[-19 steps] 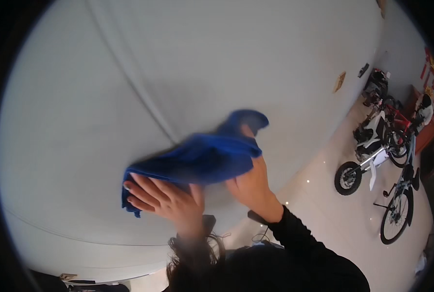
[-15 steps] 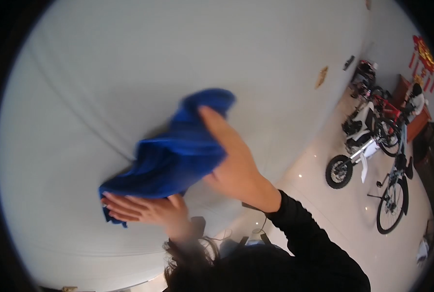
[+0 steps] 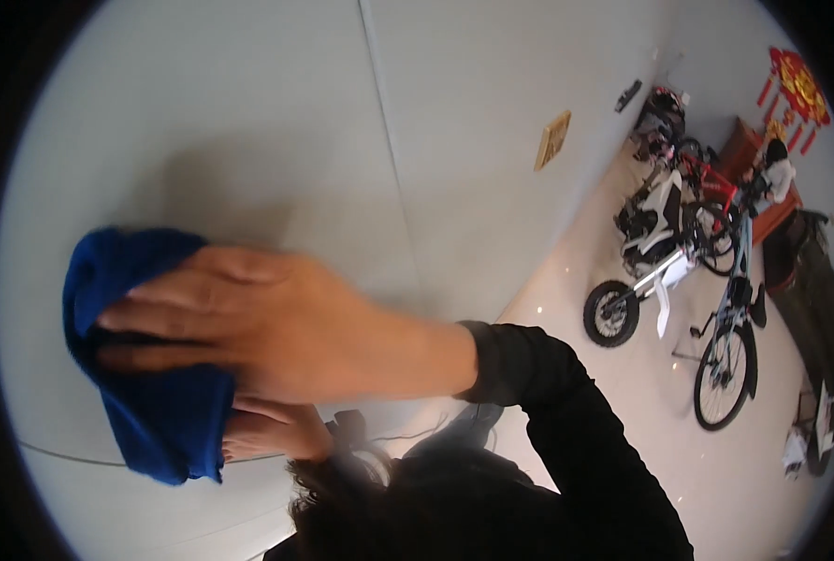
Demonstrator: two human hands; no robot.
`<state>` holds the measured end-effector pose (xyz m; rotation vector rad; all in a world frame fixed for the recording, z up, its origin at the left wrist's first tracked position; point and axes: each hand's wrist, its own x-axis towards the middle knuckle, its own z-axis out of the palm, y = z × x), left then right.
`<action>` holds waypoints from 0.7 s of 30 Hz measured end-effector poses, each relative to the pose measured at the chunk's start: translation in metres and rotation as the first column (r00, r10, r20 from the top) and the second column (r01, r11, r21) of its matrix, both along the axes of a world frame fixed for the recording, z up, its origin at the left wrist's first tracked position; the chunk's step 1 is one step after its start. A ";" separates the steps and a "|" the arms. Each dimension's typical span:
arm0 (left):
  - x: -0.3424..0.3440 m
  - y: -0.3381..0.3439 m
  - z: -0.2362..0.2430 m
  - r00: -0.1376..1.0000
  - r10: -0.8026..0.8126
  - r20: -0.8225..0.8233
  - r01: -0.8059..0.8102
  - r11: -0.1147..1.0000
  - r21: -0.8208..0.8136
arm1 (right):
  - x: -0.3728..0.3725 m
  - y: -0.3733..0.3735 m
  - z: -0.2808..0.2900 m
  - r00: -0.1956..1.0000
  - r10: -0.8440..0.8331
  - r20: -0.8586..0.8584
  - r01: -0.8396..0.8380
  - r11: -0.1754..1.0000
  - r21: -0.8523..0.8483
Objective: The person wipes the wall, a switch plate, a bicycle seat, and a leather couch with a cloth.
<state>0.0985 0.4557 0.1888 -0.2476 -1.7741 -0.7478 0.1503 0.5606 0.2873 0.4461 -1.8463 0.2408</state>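
A blue cloth [image 3: 159, 430] lies bunched against a pale grey panel [image 3: 276, 112] with thin seams. My right hand [image 3: 258, 327] is stretched over the cloth's upper part, fingers slightly apart and pressed on it, back toward the camera, blurred. Below it and partly hidden, my left hand [image 3: 272, 430] rests fingertips at the cloth's lower right edge, fingers extended. A dark sleeve covers my right forearm. A small gold plate [image 3: 551, 140] sits on the panel to the upper right.
On the right, a pale tiled floor [image 3: 566, 393] holds a white dirt bike [image 3: 655, 238], a bicycle [image 3: 730, 365] and other cycles. Beyond are red wooden furniture [image 3: 768, 220], a long dark object [image 3: 800, 290] and a red-and-gold hanging ornament [image 3: 796, 89]. Cables run by my legs.
Both hands and the cloth have moved left, the right hand much further, swinging over the top of the left hand. The view has shifted, and the bikes appear further left.
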 end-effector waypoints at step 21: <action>0.100 0.232 -0.047 0.995 -0.097 -0.001 0.094 0.970 -0.223 | 0.098 0.238 -0.025 0.995 -0.052 0.081 0.058 0.996 -0.075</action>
